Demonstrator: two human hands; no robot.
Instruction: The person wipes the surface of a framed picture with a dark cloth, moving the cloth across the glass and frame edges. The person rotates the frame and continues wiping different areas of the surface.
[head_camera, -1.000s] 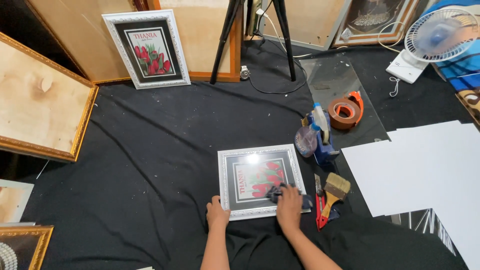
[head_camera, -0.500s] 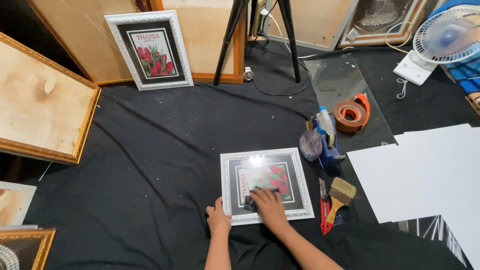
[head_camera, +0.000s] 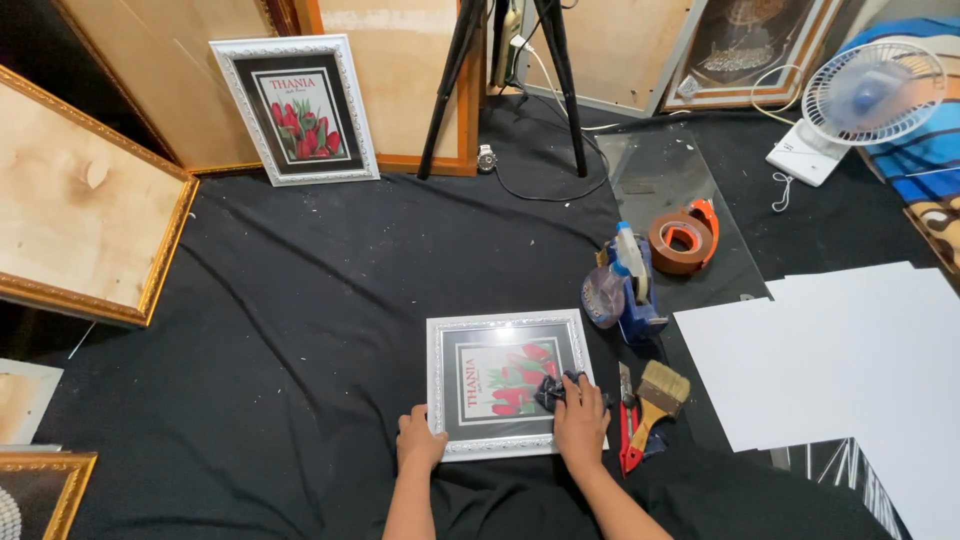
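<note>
Black paint-flecked cloth (head_camera: 280, 300) covering the floor, wooden boards (head_camera: 400, 70) leaning against the back wall, tripod legs (head_camera: 510, 80), white table fan (head_camera: 860, 100), gold-framed panel (head_camera: 80, 210) at left

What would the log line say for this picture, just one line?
left hand: steadies frame corner | right hand: presses dark cloth on glass | white framed tulip picture: flat on black sheet | paintbrush: beside it, right

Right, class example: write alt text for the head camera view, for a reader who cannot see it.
A person's right hand presses a dark cloth on a white-framed tulip picture lying on black fabric; the left hand steadies its corner. A brush and tape dispenser lie alongside.
</note>
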